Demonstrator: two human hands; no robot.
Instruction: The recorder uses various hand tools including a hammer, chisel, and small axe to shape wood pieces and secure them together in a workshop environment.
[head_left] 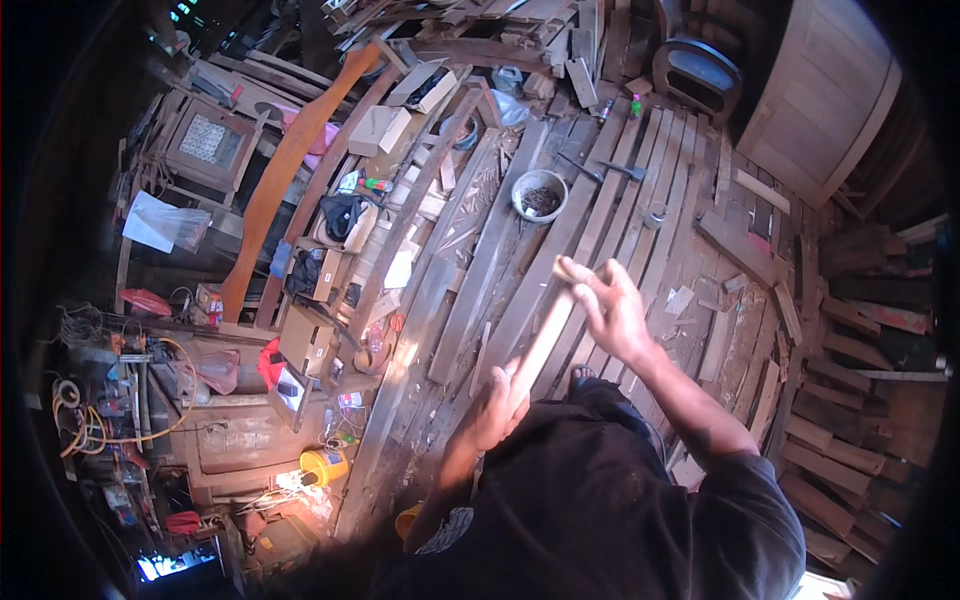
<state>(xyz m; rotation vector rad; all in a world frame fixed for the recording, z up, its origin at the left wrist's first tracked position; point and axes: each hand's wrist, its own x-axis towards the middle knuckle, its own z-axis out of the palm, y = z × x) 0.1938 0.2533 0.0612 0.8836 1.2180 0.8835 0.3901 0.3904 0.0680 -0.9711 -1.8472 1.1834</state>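
A pale wooden strip (543, 345) slants up and away in front of my body. My left hand (490, 415) is closed around its near end, thumb along the side. At its far end my right hand (615, 315) is bent over the wood, with thumb and fingers closed on it. A small tan tip shows at those fingers, and I cannot tell whether it is the strip's end or a separate piece. Below the hands lie long dark planks (525, 305) on the floor.
A grey bucket (540, 197) of small dark pieces stands on the planks, near a hammer-like tool (625, 171) and a glass jar (655, 214). Cardboard boxes (380, 130) and a long orange-brown board (290, 170) lie left. Wood offcuts (830, 455) are stacked right, below a panelled door (820, 100).
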